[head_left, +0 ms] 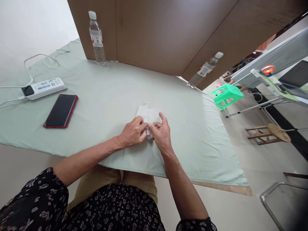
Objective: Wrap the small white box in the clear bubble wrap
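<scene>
Close to the table's near edge, my left hand (134, 131) and my right hand (162, 134) meet over a thin white sheet (144, 111), crumpled and partly see-through. Whether it is tissue or plastic film I cannot tell. The left fingers are curled and pinch its near part. My right thumb and fingers press on the same spot from the other side, with the index finger raised. The sheet's far part lies beyond my knuckles on the pale green cloth (115, 85); its gripped part is mostly hidden by my fingers.
On the left lie a phone (61, 111) and a white power strip (47, 88) with cables. Two water bottles (97, 40) (204, 70) stand before a tall cardboard panel (154, 32). A green stool (227, 95) and a wooden stool (268, 133) are on the floor to the right.
</scene>
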`<state>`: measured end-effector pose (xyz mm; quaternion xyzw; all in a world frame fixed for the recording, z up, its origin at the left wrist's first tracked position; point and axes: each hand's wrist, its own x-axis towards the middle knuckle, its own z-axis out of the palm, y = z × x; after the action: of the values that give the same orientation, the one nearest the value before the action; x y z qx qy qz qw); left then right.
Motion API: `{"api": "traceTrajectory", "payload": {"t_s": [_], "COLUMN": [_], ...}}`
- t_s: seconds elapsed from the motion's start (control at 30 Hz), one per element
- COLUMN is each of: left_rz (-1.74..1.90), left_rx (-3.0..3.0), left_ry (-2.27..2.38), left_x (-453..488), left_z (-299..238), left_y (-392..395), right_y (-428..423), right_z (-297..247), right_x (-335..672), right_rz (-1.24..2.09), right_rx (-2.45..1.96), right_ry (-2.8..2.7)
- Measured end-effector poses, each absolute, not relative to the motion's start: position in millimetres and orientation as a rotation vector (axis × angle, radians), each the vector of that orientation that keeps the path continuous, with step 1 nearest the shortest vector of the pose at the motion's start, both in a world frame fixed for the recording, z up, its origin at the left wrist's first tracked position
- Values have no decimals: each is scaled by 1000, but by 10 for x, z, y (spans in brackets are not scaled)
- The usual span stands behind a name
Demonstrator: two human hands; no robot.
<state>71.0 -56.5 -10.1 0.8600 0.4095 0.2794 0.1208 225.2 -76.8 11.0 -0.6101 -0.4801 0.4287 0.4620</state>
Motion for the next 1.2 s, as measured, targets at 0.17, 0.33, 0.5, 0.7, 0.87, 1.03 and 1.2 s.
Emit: {"api": "traceTrajectory", "payload": {"t_s": [0.17, 0.33, 0.5, 0.7, 0.87, 1.03, 1.2], "left_rz": [891, 943, 1011, 1071, 984, 967, 967], "left_rx": [2431, 2341, 2114, 1790, 1792, 1830, 1832], "left_ry": [1141, 1089, 1023, 1153, 1188, 1224, 1213], "left_x": [686, 668, 626, 586, 655, 693, 693], "left_z": [-133, -168, -136, -25, 5, -26, -64], "left_y": [-555, -533, -516, -501, -496, -487, -477], "right_y": [-778, -874, -929, -913, -909, -884, -724], "right_z": [129, 202, 154, 165, 216, 241, 179], "right_x": [2226, 2255, 2309, 2309, 2318, 2323, 2399], "right_rz": [941, 1055, 990, 1009, 993, 1002, 966], "right_rx": [-1586, -1528, -1441, -1439, -1461, -1459, -1407], "right_ry": [-1295, -1412, -1663, -1717, -1789, -1851, -1585]}}
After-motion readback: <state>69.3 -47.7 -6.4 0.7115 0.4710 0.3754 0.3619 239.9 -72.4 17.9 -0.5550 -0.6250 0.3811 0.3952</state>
